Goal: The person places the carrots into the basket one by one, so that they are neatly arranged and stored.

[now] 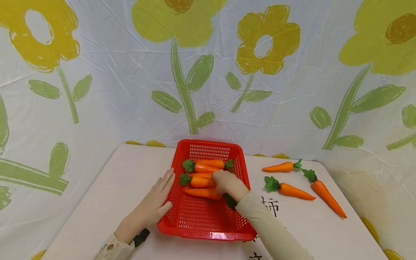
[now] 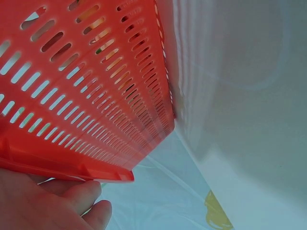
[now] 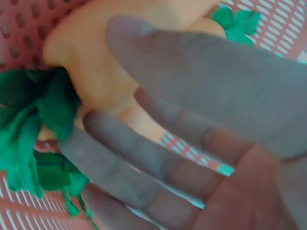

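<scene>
The right hand reaches over the basket, its thumb and fingers about the thick end of the nearest carrot; whether they pinch it or merely rest there I cannot tell. The left hand grips nothing: its straight fingers lie along the basket's left side, presumably to steady it. Beyond the right hand's grip, more carrots lie crosswise, probably so they nest side by side. The far and right walls limit movement beyond the grip, while basket floor shows on its near side. Three loose carrots lie outside, to the grip's right.
</scene>
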A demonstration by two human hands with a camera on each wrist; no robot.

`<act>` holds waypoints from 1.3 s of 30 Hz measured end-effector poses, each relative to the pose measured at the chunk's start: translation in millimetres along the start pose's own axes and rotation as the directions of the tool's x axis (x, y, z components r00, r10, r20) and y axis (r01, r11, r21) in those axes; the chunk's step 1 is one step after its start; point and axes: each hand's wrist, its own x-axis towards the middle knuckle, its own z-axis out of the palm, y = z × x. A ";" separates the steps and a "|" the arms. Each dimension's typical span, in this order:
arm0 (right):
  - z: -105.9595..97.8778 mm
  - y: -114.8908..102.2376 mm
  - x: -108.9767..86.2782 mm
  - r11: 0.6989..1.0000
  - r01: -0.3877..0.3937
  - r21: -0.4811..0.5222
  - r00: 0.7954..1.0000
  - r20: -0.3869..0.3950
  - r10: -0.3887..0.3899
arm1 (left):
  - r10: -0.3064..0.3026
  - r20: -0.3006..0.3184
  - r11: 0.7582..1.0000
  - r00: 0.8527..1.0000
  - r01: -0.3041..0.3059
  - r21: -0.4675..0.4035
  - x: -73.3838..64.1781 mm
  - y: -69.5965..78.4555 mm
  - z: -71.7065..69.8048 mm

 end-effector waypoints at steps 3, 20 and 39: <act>-12.4 3.1 -16.5 0.991 0.029 0.131 0.999 -0.023 -0.026 | 0.008 -0.007 1.000 1.000 -0.008 0.009 0.3 -0.8 0.6; -45.9 47.0 -74.9 0.823 0.387 0.416 0.905 -0.342 -0.253 | 0.025 -0.014 0.999 1.000 -0.024 0.024 1.0 -2.6 1.7; -26.3 86.6 -127.5 0.774 0.491 0.401 0.701 -0.709 -0.077 | 0.008 -0.001 1.000 1.000 -0.008 0.015 0.6 -1.2 0.8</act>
